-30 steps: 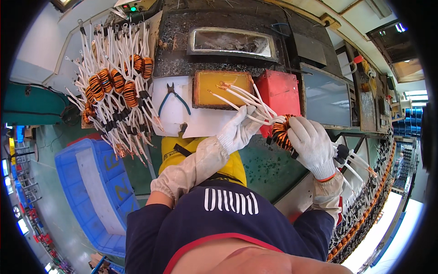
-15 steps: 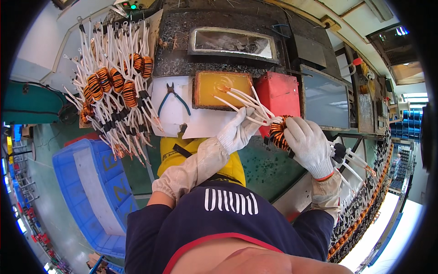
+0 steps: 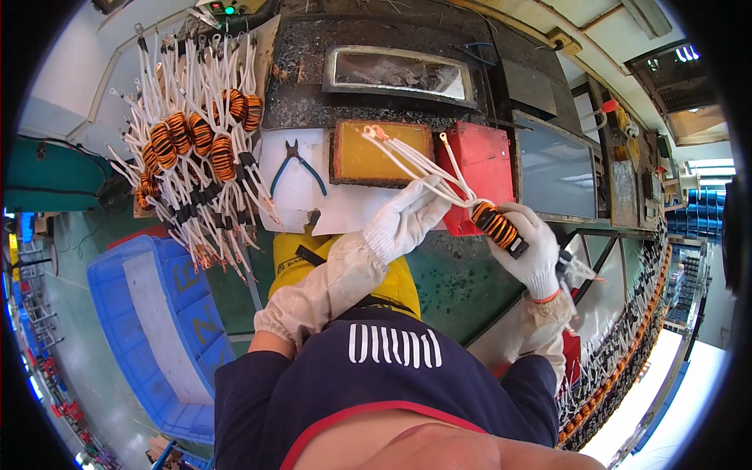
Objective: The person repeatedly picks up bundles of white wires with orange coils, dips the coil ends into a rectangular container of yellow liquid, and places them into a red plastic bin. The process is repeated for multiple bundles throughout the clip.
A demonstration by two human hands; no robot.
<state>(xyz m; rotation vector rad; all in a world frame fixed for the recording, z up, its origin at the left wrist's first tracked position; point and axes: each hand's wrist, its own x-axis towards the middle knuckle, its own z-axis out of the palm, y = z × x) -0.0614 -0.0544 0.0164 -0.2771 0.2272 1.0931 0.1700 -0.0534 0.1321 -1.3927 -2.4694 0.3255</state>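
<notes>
Over the bench, right hand [image 3: 526,244] clasps coil [image 3: 495,225], left hand [image 3: 407,215] pinching leads [image 3: 407,157] pointing up-left.

Bright, even light all over the bench, shadows soft and short. Daylight blows out white at the lower right corner. The fisheye bends every straight edge near the rim, black border all round. Centre stays sharp; the far edges smear and lose detail.
</notes>
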